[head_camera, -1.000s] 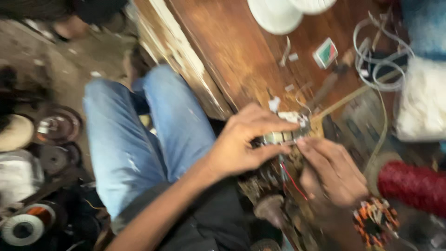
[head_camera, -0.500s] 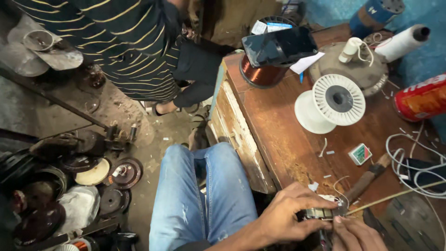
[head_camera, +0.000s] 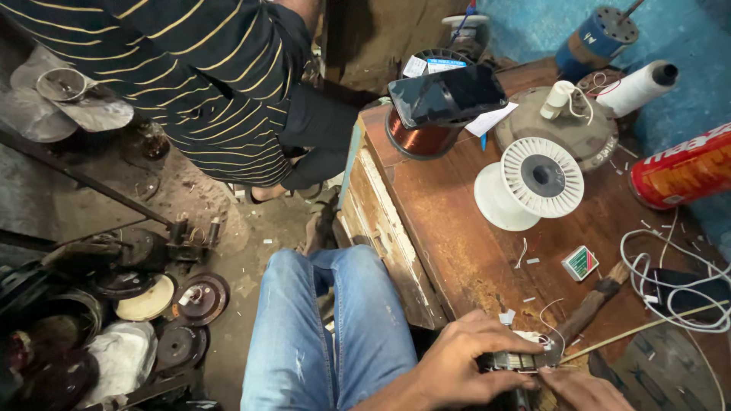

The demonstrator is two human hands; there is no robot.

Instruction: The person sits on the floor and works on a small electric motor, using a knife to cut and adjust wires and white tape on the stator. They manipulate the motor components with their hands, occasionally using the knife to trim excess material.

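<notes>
Metal, laminated and wound with fine wire, the small motor core (head_camera: pixel 516 361) is lying at the near edge of the wooden table (head_camera: pixel 449 228), bottom of the head view. Left hand (head_camera: pixel 464 364) is clamping over its top; right hand (head_camera: pixel 582 390) is touching its end, grip partly out of frame. Judged dense, stiff and firm at the steel body, with fragile wire leads. Open room lies toward the white spool (head_camera: pixel 531 181); the wooden-handled tool (head_camera: pixel 590 306) and white cable (head_camera: pixel 674 285) crowd the right.
</notes>
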